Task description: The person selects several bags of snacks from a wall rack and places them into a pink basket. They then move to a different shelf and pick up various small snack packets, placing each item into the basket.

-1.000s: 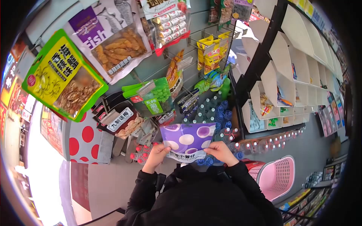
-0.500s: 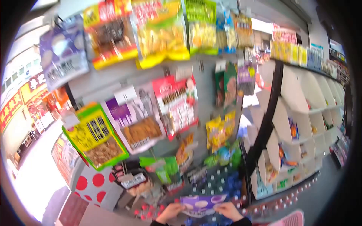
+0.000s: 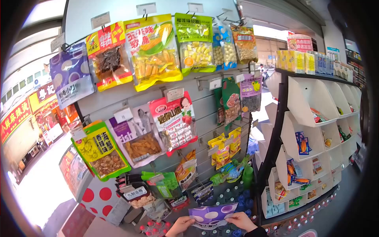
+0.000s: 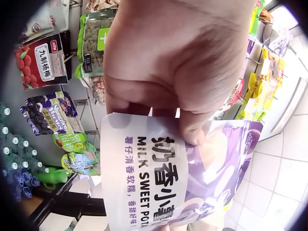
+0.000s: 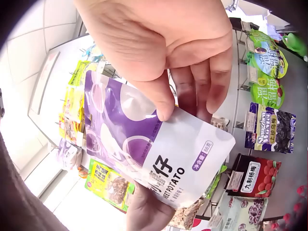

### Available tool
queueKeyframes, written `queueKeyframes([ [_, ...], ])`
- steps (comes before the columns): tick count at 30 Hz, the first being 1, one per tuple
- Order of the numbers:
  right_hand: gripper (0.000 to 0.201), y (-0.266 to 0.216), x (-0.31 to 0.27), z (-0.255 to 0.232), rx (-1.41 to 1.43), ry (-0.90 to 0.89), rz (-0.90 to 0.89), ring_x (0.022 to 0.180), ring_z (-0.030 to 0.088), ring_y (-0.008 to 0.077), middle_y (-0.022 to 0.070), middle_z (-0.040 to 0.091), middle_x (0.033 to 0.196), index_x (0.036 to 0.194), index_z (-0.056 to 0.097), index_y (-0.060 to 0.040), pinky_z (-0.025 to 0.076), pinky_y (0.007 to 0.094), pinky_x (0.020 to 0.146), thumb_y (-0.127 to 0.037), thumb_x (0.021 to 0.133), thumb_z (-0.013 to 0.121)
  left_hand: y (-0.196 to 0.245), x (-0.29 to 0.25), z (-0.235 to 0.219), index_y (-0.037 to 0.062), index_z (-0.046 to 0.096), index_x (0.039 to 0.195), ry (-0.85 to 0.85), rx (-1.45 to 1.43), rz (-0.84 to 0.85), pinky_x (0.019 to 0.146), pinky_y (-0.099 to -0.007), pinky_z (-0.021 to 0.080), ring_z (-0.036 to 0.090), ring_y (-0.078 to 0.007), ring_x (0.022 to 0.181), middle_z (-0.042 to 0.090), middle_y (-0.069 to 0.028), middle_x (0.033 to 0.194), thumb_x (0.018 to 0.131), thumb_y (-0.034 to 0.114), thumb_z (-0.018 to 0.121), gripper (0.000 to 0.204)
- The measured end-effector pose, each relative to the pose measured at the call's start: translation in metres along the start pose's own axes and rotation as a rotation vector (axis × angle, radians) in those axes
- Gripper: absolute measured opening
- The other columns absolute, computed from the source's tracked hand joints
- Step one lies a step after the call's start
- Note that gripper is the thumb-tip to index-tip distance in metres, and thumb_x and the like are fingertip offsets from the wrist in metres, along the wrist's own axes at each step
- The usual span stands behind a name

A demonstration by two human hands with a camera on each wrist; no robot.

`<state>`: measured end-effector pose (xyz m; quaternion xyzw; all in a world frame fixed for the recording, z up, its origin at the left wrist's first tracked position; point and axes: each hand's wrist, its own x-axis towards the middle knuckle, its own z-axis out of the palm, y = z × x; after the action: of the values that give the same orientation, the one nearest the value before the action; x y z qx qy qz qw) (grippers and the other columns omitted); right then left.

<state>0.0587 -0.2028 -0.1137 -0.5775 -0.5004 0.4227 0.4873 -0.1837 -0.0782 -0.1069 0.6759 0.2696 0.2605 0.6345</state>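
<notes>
Low in the head view, a purple and white pouch of milk sweet potato snack [image 3: 213, 213] is held between both hands. My left hand [image 3: 180, 226] pinches its left edge and my right hand [image 3: 242, 221] its right edge. In the left wrist view, the left thumb lies over the printed front of the pouch [image 4: 144, 173], with the other fingers behind it. The right wrist view shows the right thumb pressed on the front of the pouch [image 5: 120, 113] near its edge. A similar purple pouch [image 3: 72, 75] hangs at the upper left of the rack.
Hanging snack bags, including a yellow corn candy bag [image 3: 153, 51] and a green-edged bag [image 3: 100, 150], cover the slatted wall [image 3: 197, 94]. Bottles [image 3: 233, 197] stand below. White tiered bins [image 3: 312, 98] are on the right. A dotted box [image 3: 104, 201] sits lower left.
The head view has tilted up, bringing the upper snack rows into sight, and the held pouch now appears lower and smaller. Both hands keep their pinch on it.
</notes>
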Motion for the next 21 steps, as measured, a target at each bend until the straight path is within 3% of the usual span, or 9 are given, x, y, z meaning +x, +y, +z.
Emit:
queueKeyframes([
  [1,0.015,0.001,-0.002,-0.001,0.001,-0.027,0.010,0.067,0.053,0.0063,0.0038,0.061,0.075,0.087,0.060,0.0027,0.042,0.0184,0.061,-0.007,0.076,0.058,-0.004,-0.001,0.000,-0.0007,0.057,0.096,-0.031,-0.044,-0.002,0.070,-0.0216,0.041,0.051,-0.0077,0.078,0.059,-0.0006,0.084,0.083,0.015,0.049,0.021],
  [5,0.012,0.005,-0.011,-0.003,0.080,0.013,0.055,0.065,0.053,0.0072,0.0047,0.060,0.071,0.081,0.060,0.0037,0.042,0.0192,0.059,-0.004,0.073,0.060,-0.009,0.001,0.004,-0.0013,0.056,0.096,-0.045,0.048,-0.040,0.067,-0.0206,0.039,0.049,-0.0063,0.077,0.057,-0.0006,0.082,0.083,0.014,0.049,0.021],
  [7,0.009,0.010,-0.016,-0.003,0.049,0.130,-0.072,0.064,0.054,0.0081,0.0044,0.060,0.069,0.079,0.060,0.0040,0.042,0.0193,0.058,-0.001,0.071,0.059,0.000,0.002,0.011,-0.0014,0.056,0.096,-0.015,0.041,-0.004,0.067,-0.0205,0.039,0.050,-0.0073,0.076,0.058,-0.0029,0.082,0.083,0.016,0.050,0.023],
  [10,0.006,0.023,-0.024,-0.009,0.081,0.187,0.026,0.055,0.051,0.0083,0.0045,0.057,0.063,0.074,0.060,0.0046,0.041,0.0203,0.052,0.002,0.070,0.056,0.011,0.006,0.021,-0.0018,0.055,0.094,-0.036,0.166,-0.038,0.065,-0.0214,0.039,0.050,-0.0084,0.073,0.058,-0.0051,0.078,0.083,0.018,0.050,0.023],
  [12,0.004,0.007,-0.030,-0.007,0.123,0.242,0.144,0.049,0.048,0.0083,0.0044,0.054,0.058,0.069,0.058,0.0048,0.039,0.0211,0.048,0.002,0.071,0.055,-0.006,0.015,0.026,-0.0024,0.054,0.087,-0.104,0.115,0.134,0.060,-0.0241,0.038,0.048,-0.0099,0.066,0.054,-0.0056,0.071,0.083,0.021,0.049,0.024],
  [13,0.015,-0.012,-0.041,-0.012,-0.106,0.246,-0.030,0.061,0.053,0.0111,0.0071,0.058,0.065,0.083,0.059,0.0026,0.041,0.0242,0.058,-0.009,0.074,0.057,-0.010,0.015,0.028,-0.0024,0.054,0.087,-0.085,0.110,0.121,0.060,-0.0241,0.038,0.048,-0.0099,0.066,0.054,-0.0056,0.071,0.083,0.021,0.049,0.024],
  [16,0.015,0.010,-0.047,-0.014,-0.182,0.279,-0.066,0.060,0.052,0.0137,0.0092,0.058,0.065,0.079,0.058,0.0032,0.041,0.0284,0.057,-0.009,0.071,0.058,-0.005,0.021,0.035,-0.0027,0.048,0.072,-0.174,0.158,0.076,0.053,-0.0245,0.033,0.037,-0.0073,0.058,0.039,-0.0006,0.059,0.084,0.024,0.048,0.029],
  [18,0.006,0.042,-0.050,-0.012,0.255,0.356,0.047,0.052,0.049,0.0085,0.0040,0.053,0.057,0.066,0.055,0.0042,0.039,0.0212,0.048,0.002,0.071,0.056,0.005,0.017,0.041,-0.0026,0.047,0.072,-0.176,0.127,0.047,0.053,-0.0239,0.032,0.036,-0.0066,0.058,0.038,-0.0001,0.059,0.084,0.024,0.049,0.029],
  [21,0.008,0.043,-0.056,-0.016,0.216,0.354,0.011,0.053,0.049,0.0084,0.0038,0.053,0.059,0.065,0.052,0.0031,0.039,0.0216,0.049,0.002,0.071,0.056,0.017,0.008,0.045,-0.0023,0.047,0.072,-0.182,0.095,0.007,0.052,-0.0234,0.032,0.035,-0.0053,0.059,0.037,0.0015,0.060,0.084,0.025,0.048,0.030],
])
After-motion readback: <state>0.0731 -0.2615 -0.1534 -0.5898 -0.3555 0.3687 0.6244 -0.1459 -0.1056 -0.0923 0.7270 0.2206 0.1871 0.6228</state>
